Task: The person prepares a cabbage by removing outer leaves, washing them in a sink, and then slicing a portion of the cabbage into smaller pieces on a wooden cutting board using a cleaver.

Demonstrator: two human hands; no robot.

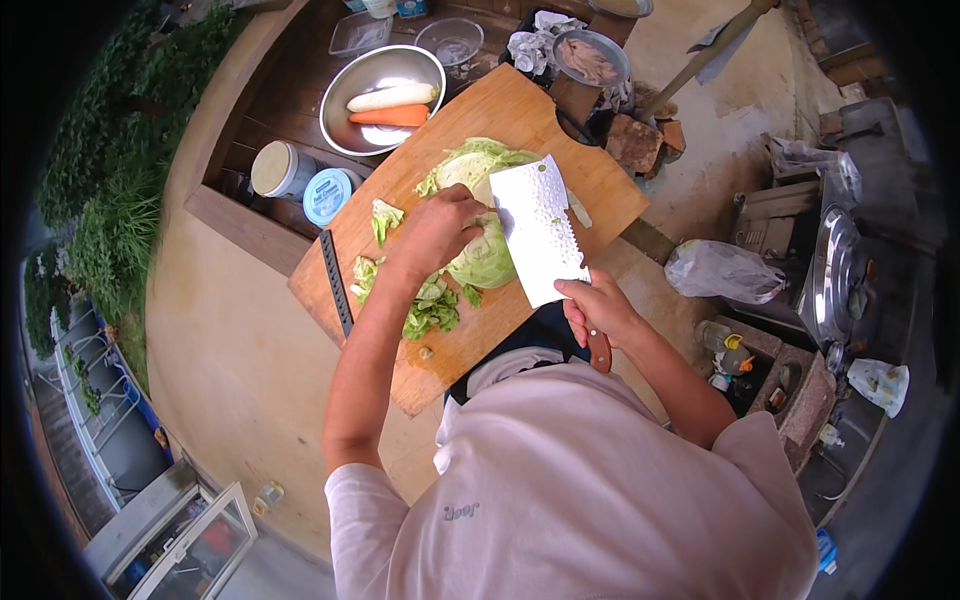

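My right hand (pixel 600 304) grips the brown wooden handle of a broad cleaver (pixel 536 225). Bits of green cling to its bright, water-dotted blade, which is raised over the right side of the cabbage. Half-curled, my left hand (pixel 442 229) is over the cabbage with thumb and fingers apart; whether it touches the leaves cannot be told. One cut cabbage piece (pixel 469 169) shows its pale inside at the back, and a rounded green piece (pixel 484 255) lies nearer me, partly behind the blade. Loose cabbage leaves (pixel 431 307) are scattered left of it on the wooden cutting board (pixel 405 375).
Past the board, a steel bowl (pixel 337 112) holds a carrot (pixel 390 115) and a white radish (pixel 394 97). Lidded tubs (pixel 327 196) stand left of it. A dish of raw meat (pixel 589 60) sits at the back right. A dark toothed strip (pixel 336 281) crosses the board's left end.
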